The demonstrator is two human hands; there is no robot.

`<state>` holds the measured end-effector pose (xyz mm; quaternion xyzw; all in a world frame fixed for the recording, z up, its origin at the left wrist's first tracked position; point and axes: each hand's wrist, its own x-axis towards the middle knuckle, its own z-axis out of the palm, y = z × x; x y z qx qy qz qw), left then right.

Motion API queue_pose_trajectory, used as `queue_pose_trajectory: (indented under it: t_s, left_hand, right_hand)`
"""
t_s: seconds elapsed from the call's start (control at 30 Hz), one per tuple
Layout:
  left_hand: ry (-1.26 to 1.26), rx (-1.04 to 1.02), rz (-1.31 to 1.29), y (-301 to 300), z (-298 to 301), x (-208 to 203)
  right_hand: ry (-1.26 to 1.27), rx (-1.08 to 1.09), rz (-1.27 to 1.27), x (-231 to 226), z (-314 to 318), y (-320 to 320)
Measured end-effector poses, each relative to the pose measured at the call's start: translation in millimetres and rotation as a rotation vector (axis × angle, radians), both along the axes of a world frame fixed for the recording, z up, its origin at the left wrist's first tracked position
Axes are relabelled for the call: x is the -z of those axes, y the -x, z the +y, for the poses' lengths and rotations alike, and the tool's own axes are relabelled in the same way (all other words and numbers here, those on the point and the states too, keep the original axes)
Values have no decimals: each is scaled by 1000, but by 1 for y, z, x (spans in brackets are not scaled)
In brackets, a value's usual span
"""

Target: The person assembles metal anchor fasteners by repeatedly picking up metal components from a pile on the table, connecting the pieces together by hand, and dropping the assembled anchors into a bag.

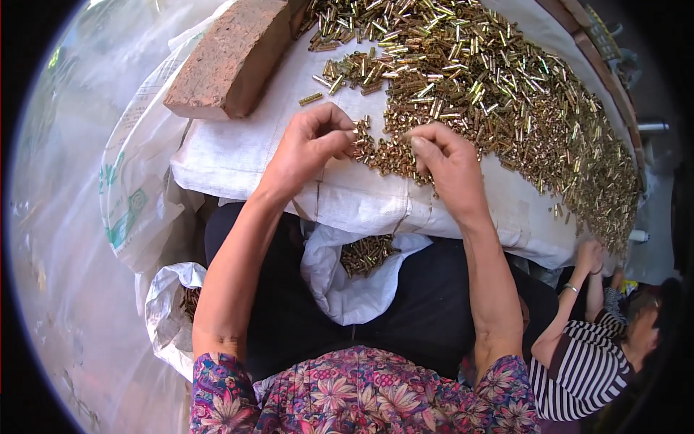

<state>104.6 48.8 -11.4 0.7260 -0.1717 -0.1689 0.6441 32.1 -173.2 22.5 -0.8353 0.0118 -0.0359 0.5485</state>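
A large heap of small brass-coloured metal cylinders [470, 65] spreads over a white woven cloth [246, 155]. Smaller stubby pieces of the same colour [390, 155] lie at its near edge, between my hands. My left hand [314, 141] is closed, thumb and forefinger pinched together beside these pieces. Across from it, my right hand [452, 163] also has its fingers drawn together at the heap's near edge. Whatever either pinch holds is too small or hidden to make out. A few loose cylinders [311, 98] lie beyond my left hand.
At the far left, a red brick [228, 61] rests on the cloth. A white sack [354, 293] in my lap holds more metal pieces [367, 254]. Another white bag [170, 307] stands left of my legs. On the right, a person in a striped top [589, 365] reaches toward the heap.
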Motion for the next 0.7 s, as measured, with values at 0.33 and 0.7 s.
queue_pose_trajectory:
  t_s: [0.33, 0.7]
  left_hand:
    - [548, 108, 392, 56, -10, -12]
    - [622, 93, 439, 69, -12, -3]
  right_hand:
    - [-271, -67, 73, -10, 21, 40]
    - [-434, -39, 82, 0, 26, 54]
